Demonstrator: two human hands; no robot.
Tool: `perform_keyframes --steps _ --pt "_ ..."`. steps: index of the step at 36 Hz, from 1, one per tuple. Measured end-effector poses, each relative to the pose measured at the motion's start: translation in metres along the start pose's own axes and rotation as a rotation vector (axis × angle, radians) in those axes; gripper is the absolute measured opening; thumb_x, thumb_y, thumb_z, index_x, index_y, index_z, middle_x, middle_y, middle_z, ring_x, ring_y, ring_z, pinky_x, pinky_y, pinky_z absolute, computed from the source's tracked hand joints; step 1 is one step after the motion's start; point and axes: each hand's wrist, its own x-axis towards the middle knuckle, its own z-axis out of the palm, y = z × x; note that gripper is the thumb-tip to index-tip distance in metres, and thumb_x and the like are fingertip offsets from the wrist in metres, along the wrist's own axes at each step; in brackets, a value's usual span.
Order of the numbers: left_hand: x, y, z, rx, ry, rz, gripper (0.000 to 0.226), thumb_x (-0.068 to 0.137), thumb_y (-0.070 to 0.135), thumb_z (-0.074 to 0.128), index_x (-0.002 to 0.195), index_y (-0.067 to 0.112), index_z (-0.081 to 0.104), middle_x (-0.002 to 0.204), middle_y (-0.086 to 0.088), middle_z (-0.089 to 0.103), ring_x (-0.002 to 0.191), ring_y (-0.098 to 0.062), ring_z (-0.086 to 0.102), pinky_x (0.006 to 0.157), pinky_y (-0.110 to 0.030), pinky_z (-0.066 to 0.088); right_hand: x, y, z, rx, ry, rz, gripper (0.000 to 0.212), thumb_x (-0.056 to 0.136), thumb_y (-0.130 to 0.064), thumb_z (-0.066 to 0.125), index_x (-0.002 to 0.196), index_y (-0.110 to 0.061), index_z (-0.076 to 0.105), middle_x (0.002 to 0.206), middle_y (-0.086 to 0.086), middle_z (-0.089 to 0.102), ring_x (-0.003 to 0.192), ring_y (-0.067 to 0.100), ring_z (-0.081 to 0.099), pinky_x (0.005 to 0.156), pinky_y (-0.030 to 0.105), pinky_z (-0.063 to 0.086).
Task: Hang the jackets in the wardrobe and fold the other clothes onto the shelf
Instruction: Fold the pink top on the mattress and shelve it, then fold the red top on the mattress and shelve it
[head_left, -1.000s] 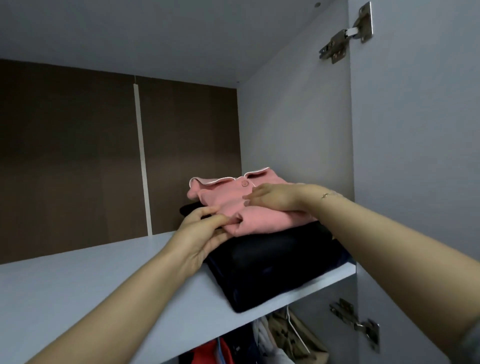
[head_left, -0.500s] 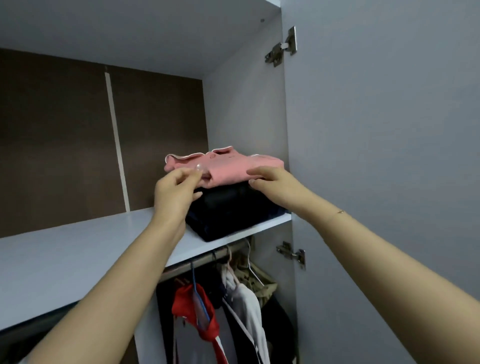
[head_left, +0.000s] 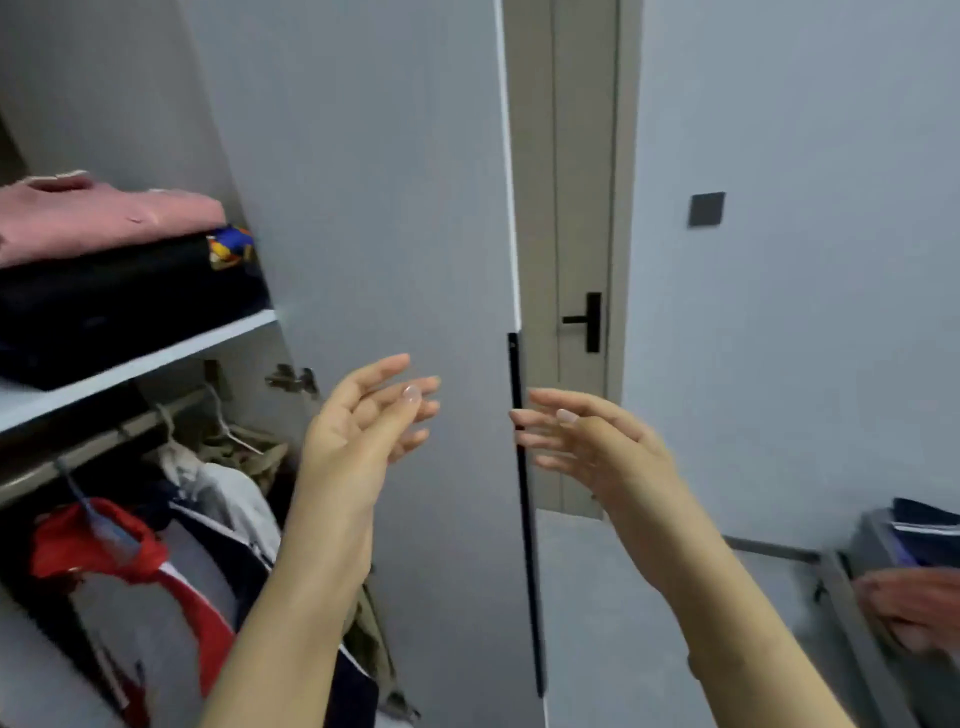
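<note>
Here both hands are free: the left hand (head_left: 363, 421) and right hand (head_left: 587, 436) hang in mid-frame before the wardrobe door (head_left: 395, 208), fingers loosely spread, each grip slack and holding nothing. They flank the door's black edge strip (head_left: 524, 509); whether the right fingertips touch it I cannot tell.

At upper left the pink top (head_left: 98, 213) lies folded on a black garment (head_left: 119, 301), the pile sitting at the front of the shelf (head_left: 156, 353) and hard against the side wall, likely so it stays square and leaves the rest of the shelf for more. A patch of blue and yellow print (head_left: 228, 249) shows between the two; it is blurred, so I cannot say what it is.

Below, at lower left, the rail (head_left: 104, 441) carries jackets on hangers, a red and white one (head_left: 130, 571) foremost, hung so they drape without creasing.

At lower right a grey rack (head_left: 852, 582) holds dark cloth (head_left: 924, 525), probably the clothes yet to fold.

No brand, label or writing can be read anywhere.
</note>
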Motion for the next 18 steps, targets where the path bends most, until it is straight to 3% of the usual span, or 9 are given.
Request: perform_keyframes --steps 2,10,14,18 --pt "-0.02 -0.024 0.048 -0.037 -0.096 -0.091 0.021 0.092 0.01 0.058 0.107 0.024 0.065 0.099 0.0 0.075 0.088 -0.01 0.07 0.07 -0.017 0.055 -0.03 0.009 -0.044 0.063 0.149 0.027 0.028 0.097 -0.007 0.047 0.108 -0.018 0.07 0.104 0.004 0.075 0.1 0.019 0.07 0.083 0.026 0.055" --pt "-0.095 -0.102 0.216 -0.074 -0.414 -0.354 0.022 0.09 0.016 0.059 0.11 0.017 0.067 0.104 -0.001 0.074 0.095 -0.012 0.07 0.074 -0.019 0.056 -0.121 0.008 -0.208 -0.009 0.431 0.097 0.027 0.096 -0.01 0.05 0.111 -0.02 0.07 0.109 -0.001 0.074 0.107 0.014 0.067 0.086 0.027 0.055" --pt "-0.148 -0.145 0.329 -0.098 -0.577 -0.53 0.018 0.091 0.01 0.058 0.105 0.016 0.067 0.099 0.0 0.075 0.089 -0.011 0.07 0.07 -0.017 0.056 -0.176 -0.003 -0.312 0.002 0.616 0.127 0.028 0.096 -0.005 0.049 0.109 -0.018 0.07 0.108 0.003 0.074 0.1 0.017 0.069 0.078 0.022 0.054" --pt "-0.206 -0.178 0.431 -0.097 -0.806 -0.657 0.018 0.091 0.009 0.057 0.104 0.017 0.066 0.095 0.003 0.076 0.083 -0.007 0.07 0.07 -0.017 0.055 -0.24 -0.014 -0.407 -0.043 0.816 0.18 0.027 0.096 -0.004 0.048 0.11 -0.014 0.069 0.104 0.004 0.075 0.097 0.017 0.069 0.084 0.027 0.053"
